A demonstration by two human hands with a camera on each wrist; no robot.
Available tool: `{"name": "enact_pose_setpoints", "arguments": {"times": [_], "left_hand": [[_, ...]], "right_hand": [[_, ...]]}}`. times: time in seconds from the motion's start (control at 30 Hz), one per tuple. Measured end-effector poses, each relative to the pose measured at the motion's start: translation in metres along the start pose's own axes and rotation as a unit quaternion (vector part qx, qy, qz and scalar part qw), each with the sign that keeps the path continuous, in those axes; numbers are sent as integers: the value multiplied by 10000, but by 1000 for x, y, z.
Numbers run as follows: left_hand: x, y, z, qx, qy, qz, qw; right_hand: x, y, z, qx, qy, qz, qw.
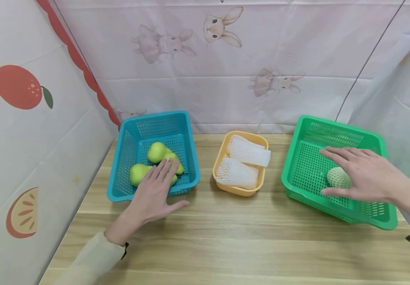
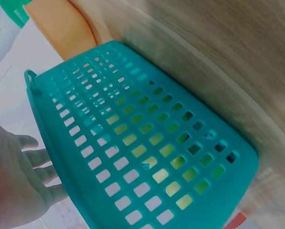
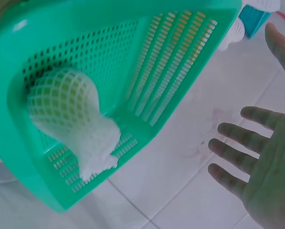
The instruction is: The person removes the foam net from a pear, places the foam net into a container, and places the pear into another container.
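Note:
Several green pears (image 1: 157, 152) lie in the blue basket (image 1: 114, 174) on the left. My left hand (image 1: 152, 194) hovers over that basket's near rim with its fingers stretched out, partly covering the pears; it holds nothing. On the right, one pear in a white foam net (image 3: 63, 102) lies in the green basket (image 1: 292, 166). Above it my right hand (image 1: 369, 174) is spread, empty, and hides part of the netted pear in the head view. In the right wrist view the fingers are straight and apart from the basket.
Between the two baskets stands a small orange basket (image 1: 238, 190) with white foam nets (image 1: 237, 173), one of them overhanging its right rim. All stand on a wooden table (image 1: 226, 237). A printed cloth (image 1: 205, 95) hangs behind, with further cloth at both sides.

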State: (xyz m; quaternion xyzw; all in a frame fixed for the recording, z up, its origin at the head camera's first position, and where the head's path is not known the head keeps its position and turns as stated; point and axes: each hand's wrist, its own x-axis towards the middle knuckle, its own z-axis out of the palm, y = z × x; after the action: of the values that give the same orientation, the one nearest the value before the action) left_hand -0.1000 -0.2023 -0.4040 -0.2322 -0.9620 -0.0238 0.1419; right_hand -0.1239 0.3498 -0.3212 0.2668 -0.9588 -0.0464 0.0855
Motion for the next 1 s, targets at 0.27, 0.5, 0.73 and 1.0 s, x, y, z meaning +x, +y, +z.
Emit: {"name": "enact_pose_setpoints", "arguments": {"times": [0.27,0.5,0.73,1.0], "left_hand": [[-1,7,3,75,3,87,9999],[-2,7,8,119,105,150,9998],[-2,5,12,131,144,222,9996],[-2,2,13,182,203,229,9994]], "right_hand": [[4,26,4,-78,-202,272,9994],[-5,45,16,-14,-222,555,9982],[-18,64,32,-47,-288,693,9972],[-32,87,46,-152,-334,797,9961]]}}
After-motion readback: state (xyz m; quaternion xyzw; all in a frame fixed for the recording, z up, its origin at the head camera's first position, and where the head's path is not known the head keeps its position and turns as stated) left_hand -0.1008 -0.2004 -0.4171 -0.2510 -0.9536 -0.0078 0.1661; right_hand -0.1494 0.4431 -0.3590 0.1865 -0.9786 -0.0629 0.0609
